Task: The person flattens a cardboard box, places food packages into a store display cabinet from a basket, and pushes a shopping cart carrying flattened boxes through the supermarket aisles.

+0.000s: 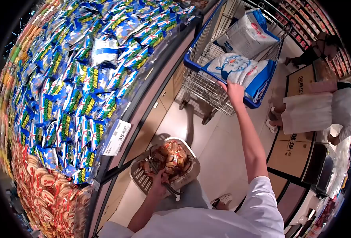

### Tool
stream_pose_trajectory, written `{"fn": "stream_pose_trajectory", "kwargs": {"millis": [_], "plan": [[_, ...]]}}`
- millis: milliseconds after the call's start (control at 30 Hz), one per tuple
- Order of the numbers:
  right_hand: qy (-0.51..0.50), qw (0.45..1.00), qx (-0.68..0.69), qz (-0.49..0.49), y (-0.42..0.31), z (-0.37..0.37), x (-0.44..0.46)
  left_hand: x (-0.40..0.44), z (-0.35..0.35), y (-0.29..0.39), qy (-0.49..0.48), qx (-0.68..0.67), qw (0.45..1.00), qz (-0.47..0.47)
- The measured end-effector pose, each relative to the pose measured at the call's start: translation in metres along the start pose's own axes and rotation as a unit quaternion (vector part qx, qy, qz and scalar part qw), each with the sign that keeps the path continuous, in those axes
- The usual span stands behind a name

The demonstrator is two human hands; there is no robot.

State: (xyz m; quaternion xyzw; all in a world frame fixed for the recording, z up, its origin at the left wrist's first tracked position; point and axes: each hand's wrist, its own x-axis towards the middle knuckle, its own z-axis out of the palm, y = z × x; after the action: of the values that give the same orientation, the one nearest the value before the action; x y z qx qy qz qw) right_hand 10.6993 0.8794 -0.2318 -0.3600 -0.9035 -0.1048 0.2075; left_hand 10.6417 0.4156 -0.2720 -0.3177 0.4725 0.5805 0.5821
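My left hand [158, 185] is wrapped round the dark handle [171, 189] of a pale shopping basket [192, 174], low in front of my body. Packaged brown snacks with red print [173, 156] fill the basket. With my right arm stretched forward, my right hand [235, 93] is closed over the near blue bar [207, 72] of a metal shopping cart [201, 88]. Just beyond that hand, a large white and blue bag [235, 67] lies in the cart. Another white and blue bag [249, 35] sits behind it.
A display on the left is heaped with blue snack packets [100, 87], one white packet [105, 52] and red-brown packets [48, 184]. A price tag [117, 137] hangs on its edge. Two people [308, 113] [322, 47] stand at right beside cardboard-coloured counters [290, 154].
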Motion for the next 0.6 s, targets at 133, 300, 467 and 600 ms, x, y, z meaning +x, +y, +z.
{"fn": "stream_pose_trajectory", "kwargs": {"millis": [133,300,467,600], "plan": [[0.002,0.999,0.029,0.017,0.031,0.021,0.022,0.014,0.019,-0.006,0.005,0.004,1.000,0.027],[-0.091,0.991,0.004,0.094,0.040,0.004,0.041,0.011,0.075,-0.004,0.138,0.103,0.974,0.149],[-0.247,0.818,0.468,0.225,-0.112,-0.020,-0.125,0.028,0.105,-0.018,0.123,0.077,0.972,0.186],[-0.465,0.377,0.682,0.420,-0.191,-0.010,-0.231,0.070,0.094,-0.026,0.161,0.248,0.909,0.292]]}}
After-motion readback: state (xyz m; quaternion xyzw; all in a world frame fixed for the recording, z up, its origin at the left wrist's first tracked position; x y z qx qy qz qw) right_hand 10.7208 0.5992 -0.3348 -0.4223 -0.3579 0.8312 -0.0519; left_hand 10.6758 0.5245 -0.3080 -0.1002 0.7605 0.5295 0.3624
